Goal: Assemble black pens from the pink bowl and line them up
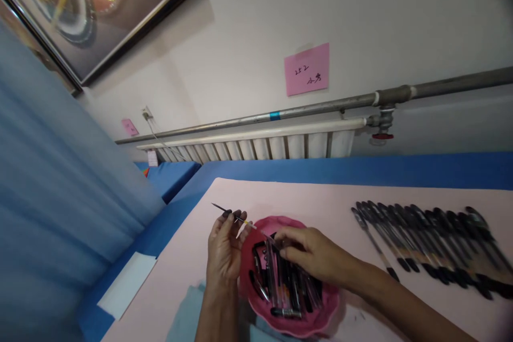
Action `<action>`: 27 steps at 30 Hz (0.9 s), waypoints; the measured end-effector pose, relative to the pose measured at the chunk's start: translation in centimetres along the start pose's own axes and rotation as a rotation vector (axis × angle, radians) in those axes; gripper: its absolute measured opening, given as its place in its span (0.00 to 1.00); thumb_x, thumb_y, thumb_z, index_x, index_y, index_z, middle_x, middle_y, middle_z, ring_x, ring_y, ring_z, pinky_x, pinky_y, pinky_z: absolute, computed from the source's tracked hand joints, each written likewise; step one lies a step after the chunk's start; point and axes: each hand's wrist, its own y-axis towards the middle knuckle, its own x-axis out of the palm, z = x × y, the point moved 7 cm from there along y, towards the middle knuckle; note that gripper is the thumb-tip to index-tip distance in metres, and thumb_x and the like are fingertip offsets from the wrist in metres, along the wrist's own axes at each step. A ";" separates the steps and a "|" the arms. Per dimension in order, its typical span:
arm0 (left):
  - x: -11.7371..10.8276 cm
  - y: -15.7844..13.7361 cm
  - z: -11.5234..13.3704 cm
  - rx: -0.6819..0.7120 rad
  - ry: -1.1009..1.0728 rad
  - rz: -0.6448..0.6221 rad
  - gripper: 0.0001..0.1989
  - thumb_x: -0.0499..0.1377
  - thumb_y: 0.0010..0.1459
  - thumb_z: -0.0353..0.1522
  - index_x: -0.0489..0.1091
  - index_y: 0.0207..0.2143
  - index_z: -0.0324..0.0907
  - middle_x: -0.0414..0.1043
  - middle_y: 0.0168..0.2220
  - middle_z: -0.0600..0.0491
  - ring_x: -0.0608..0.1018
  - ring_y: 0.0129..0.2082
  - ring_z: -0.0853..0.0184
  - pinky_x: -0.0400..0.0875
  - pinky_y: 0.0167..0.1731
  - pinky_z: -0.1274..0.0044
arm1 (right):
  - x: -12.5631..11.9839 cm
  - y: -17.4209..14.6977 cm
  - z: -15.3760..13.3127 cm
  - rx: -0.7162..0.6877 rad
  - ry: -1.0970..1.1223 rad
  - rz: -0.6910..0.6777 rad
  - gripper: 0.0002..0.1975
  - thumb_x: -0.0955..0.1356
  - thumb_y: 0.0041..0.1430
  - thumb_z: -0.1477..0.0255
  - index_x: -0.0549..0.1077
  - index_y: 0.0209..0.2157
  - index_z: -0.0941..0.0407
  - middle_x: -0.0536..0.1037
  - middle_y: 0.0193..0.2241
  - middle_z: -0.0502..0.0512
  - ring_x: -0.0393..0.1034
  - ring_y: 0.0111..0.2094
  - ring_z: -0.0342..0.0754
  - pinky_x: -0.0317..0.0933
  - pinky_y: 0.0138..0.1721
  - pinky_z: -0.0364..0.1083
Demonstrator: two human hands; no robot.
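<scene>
Here's the left hand (pixel 225 246) pinching a pen refill (pixel 245 221) above the pink sheet (pixel 188 246), slanted, dark tip toward the left edge! Room between bowl (pixel 330 302) and far edge; pens (pixel 452 224) line the right. Right hand (pixel 316 254) curls over the bowl, hold unclear.

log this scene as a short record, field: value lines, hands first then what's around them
left hand: pinches a thin pen refill
right hand: over the pink bowl, exact grip unclear
bowl contents: loose pen parts, some clear, some black
right of bowl: row of pens on the pink sheet
wall: pink note above the radiator
</scene>
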 end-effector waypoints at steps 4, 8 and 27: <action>0.4 -0.2 -0.4 -0.013 0.017 -0.025 0.08 0.63 0.43 0.25 0.66 0.26 0.39 0.73 0.27 0.55 0.77 0.31 0.68 0.72 0.32 0.74 | 0.1 0.0 0.0 -0.006 -0.033 0.002 0.11 0.63 0.47 0.80 0.74 0.29 0.52 0.75 0.25 0.48 0.67 0.27 0.45 0.61 0.29 0.43; 0.7 -0.4 -0.4 -0.017 0.053 -0.029 0.08 0.63 0.43 0.25 0.66 0.26 0.39 0.72 0.26 0.56 0.77 0.31 0.68 0.72 0.32 0.74 | 0.2 0.0 -0.1 -0.011 -0.044 0.013 0.11 0.63 0.48 0.80 0.74 0.29 0.52 0.75 0.25 0.48 0.67 0.26 0.45 0.61 0.28 0.44; 2.2 -1.4 -1.4 -0.039 0.320 -0.221 0.14 0.65 0.40 0.33 0.67 0.30 0.37 0.73 0.30 0.51 0.76 0.29 0.68 0.70 0.30 0.76 | -0.2 0.1 0.5 0.010 -0.116 0.082 0.06 0.63 0.51 0.76 0.71 0.30 0.54 0.74 0.26 0.48 0.67 0.28 0.45 0.60 0.29 0.43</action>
